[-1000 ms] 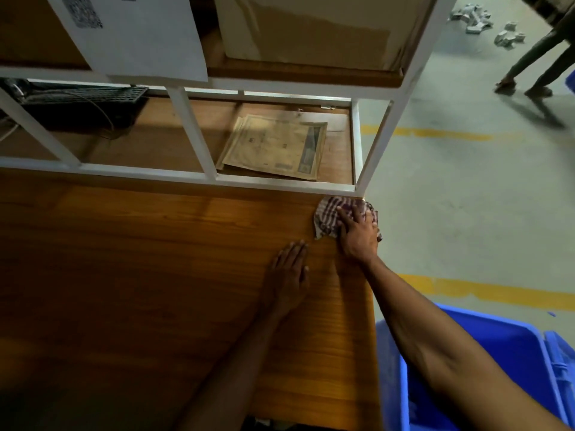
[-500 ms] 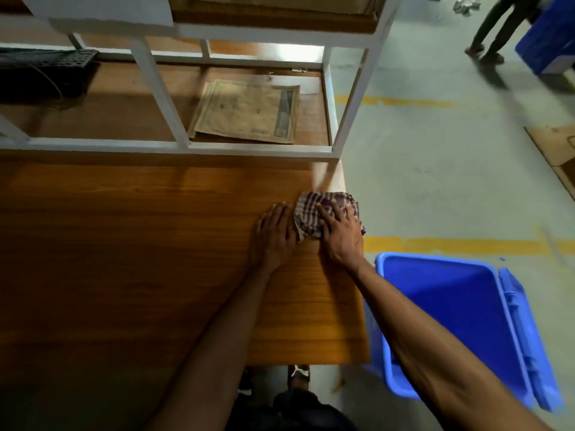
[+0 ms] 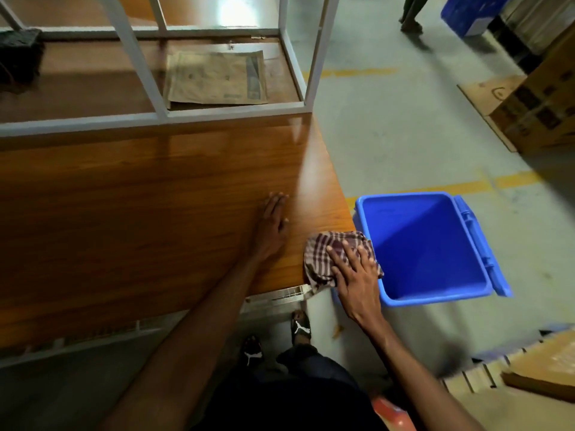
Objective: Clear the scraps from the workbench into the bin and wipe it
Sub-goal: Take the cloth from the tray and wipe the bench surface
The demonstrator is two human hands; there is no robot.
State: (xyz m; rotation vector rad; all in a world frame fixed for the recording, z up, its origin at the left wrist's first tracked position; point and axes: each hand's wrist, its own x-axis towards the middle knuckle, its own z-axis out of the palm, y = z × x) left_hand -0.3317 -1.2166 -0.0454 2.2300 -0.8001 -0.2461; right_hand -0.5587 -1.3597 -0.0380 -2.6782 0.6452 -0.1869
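Observation:
A checked maroon-and-white cloth lies bunched at the near right corner of the wooden workbench, partly hanging over the edge. My right hand presses flat on the cloth with its fingers spread. My left hand rests flat on the bench top just left of the cloth, fingers straight. A blue plastic bin stands on the floor right beside that corner, and its inside looks bare.
A white metal shelf frame stands along the back of the bench, with a folded newspaper and a dark object on the shelf. Cardboard boxes sit far right. Another person's feet are on the floor beyond.
My right hand has dragged the cloth from the back right of the bench toward me to the near right corner by the bin. My left hand stayed flat and slid nearer too.

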